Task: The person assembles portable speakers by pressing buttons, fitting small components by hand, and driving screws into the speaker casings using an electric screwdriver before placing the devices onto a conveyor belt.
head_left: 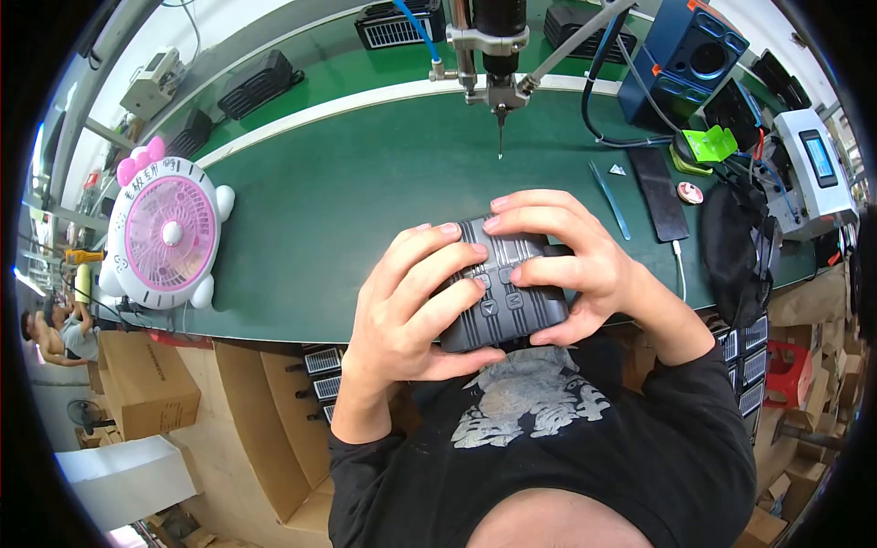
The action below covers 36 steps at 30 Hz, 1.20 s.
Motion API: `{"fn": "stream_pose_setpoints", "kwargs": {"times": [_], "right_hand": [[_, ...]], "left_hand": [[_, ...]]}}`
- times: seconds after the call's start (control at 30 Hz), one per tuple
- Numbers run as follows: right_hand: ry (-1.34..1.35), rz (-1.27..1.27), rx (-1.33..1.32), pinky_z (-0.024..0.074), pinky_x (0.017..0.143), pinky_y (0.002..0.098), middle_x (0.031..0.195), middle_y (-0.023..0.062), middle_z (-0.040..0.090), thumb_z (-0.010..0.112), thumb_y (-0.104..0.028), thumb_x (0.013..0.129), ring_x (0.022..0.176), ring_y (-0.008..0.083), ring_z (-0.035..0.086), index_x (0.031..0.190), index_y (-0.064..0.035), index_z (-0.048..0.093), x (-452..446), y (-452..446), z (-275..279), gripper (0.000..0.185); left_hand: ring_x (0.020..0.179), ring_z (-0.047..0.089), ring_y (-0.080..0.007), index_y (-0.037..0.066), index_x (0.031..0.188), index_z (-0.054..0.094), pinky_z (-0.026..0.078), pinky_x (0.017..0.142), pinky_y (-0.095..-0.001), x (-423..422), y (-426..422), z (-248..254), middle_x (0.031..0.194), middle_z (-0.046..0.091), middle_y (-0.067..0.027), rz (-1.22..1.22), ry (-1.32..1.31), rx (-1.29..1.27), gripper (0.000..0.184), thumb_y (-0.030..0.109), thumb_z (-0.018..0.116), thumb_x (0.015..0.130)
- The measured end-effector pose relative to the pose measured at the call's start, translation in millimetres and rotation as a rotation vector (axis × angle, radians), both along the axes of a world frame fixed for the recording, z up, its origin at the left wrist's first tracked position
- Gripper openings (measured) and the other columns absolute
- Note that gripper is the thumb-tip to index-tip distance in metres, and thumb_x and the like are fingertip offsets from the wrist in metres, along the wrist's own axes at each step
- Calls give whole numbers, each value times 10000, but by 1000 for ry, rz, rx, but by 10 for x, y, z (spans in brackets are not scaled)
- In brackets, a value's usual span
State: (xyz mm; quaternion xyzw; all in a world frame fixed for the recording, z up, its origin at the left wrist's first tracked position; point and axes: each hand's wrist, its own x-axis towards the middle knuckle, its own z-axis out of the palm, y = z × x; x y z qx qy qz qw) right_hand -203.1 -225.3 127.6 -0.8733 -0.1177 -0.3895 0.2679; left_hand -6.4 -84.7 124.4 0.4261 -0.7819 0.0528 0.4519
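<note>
Black shirt fabric [676, 438] is best kept clear while the ribbed push-button casing [523, 318], above the near edge of the table [301, 265], is steadied evenly in the closed, curled-finger grip of left hand [393, 320] and right hand [598, 269].

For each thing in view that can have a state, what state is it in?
Black device: held, buttons facing up
Left hand: gripping the device's left side
Right hand: gripping its right side
Phone: lying flat, dark, cable plugged in
Overhead tool: pointing tip down
Display unit: screen lit
Blue tweezers: lying flat
Pink-and-white fan: cannot tell if running
Large carton: open
</note>
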Motion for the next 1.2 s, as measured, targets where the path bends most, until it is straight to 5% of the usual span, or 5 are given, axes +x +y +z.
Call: {"fn": "stream_pose_setpoints", "kwargs": {"times": [0.2,0.33,0.57,0.77,1.2], "right_hand": [[11,9,-46,467,962,534,1316,238,532,834,-368,673,1169,453,546,1134,-63,609,-14,-24,-8,597],[-101,-35,-19,412,1036,523,1398,276,461,782,-453,774,1277,435,483,1263,-48,557,-92,-102,172,674],[-430,-641,-109,383,1072,495,1511,207,308,739,-208,825,1351,360,409,1536,-86,179,426,-353,729,913],[-463,-563,284,514,862,283,1190,121,596,776,-138,849,1037,171,608,1502,-38,303,785,-748,939,812],[-611,-269,440,491,843,448,1107,215,581,654,-117,875,979,414,606,1432,-13,387,972,-705,987,626]], "left_hand": [[1199,556,-379,81,1135,595,458,1005,-573,19,11,-69,1238,618,-136,-25,19,1,623,415,848,674],[1418,209,-541,159,1532,97,273,1115,-629,-41,62,-571,1539,124,-348,-54,245,94,1328,439,949,554],[1329,443,-354,11,1516,-25,361,1095,-465,-152,259,-1039,1434,387,-257,-1,657,506,1386,216,961,564],[1212,530,-286,-13,1514,102,397,1074,-412,333,307,-782,1314,488,-189,244,849,356,1317,153,934,506],[1284,462,-384,11,1473,337,361,1103,-455,1175,-2432,43,1380,475,-227,346,-305,293,1094,340,870,576]]}}
